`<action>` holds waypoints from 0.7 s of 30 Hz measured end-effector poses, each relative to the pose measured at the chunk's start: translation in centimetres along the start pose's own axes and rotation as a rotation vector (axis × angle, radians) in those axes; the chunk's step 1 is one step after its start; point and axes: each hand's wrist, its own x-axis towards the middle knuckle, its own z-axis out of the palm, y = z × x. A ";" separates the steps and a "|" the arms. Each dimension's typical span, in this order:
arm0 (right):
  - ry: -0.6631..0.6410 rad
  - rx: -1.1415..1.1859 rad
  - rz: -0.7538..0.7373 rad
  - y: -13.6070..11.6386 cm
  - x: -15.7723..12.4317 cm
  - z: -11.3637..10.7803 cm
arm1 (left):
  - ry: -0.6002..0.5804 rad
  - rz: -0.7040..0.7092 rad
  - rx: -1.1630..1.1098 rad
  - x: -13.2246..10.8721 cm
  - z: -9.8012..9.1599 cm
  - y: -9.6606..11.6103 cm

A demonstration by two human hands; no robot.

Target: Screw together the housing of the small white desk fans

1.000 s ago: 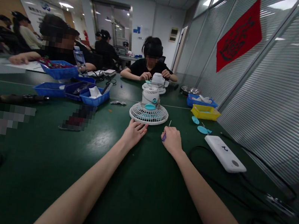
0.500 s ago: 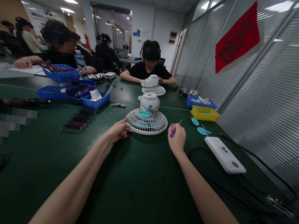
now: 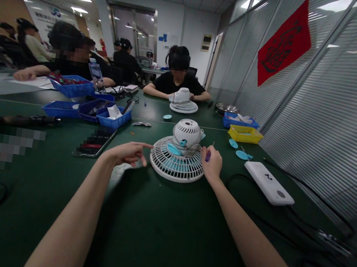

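Note:
A white fan head (image 3: 186, 135) lies grille-down on the green table, its motor housing upward and light-blue parts showing through the bars. My left hand (image 3: 129, 153) is at its left, fingers apart, the index fingertip at the grille's rim; whether it presses on it I cannot tell. My right hand (image 3: 212, 163) is closed around a small screwdriver (image 3: 208, 156) with a purple handle, its thin shaft pointing up. That hand rests against the right side of the grille. A cable loops around the housing.
Right: a white power bank (image 3: 268, 184) with black cables, light-blue discs (image 3: 243, 155), a yellow tray (image 3: 245, 135). Left: a phone (image 3: 95, 143), blue bins (image 3: 115, 119), a dark electric screwdriver (image 3: 14, 119). Across the table a person (image 3: 178, 79) sits behind another fan (image 3: 183, 106).
The fan head has come nearer to me and slightly right, and appears turned. My left hand has shifted left and its fingers have spread; my right hand still holds the screwdriver.

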 end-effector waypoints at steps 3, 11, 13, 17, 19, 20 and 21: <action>-0.062 0.113 -0.045 0.0 0.3 -0.1 | 0.027 0.035 0.176 0.1 0.2 0.2; -0.126 0.353 -0.055 0.8 0.6 0.5 | 0.287 0.218 0.507 2.3 2.4 0.9; -0.105 0.369 -0.051 1.0 0.6 0.7 | 0.358 0.234 0.600 2.3 2.8 1.1; -0.065 0.391 -0.064 1.1 0.6 1.1 | 0.498 0.248 0.749 1.5 3.8 1.4; -0.058 0.410 -0.074 1.3 0.6 1.3 | 0.534 0.266 0.789 1.2 4.2 1.6; -0.056 0.423 -0.080 1.4 0.7 1.3 | 0.545 0.280 0.801 1.1 4.4 1.6; -0.055 0.436 -0.087 1.5 0.7 1.4 | 0.553 0.299 0.809 1.1 4.5 1.7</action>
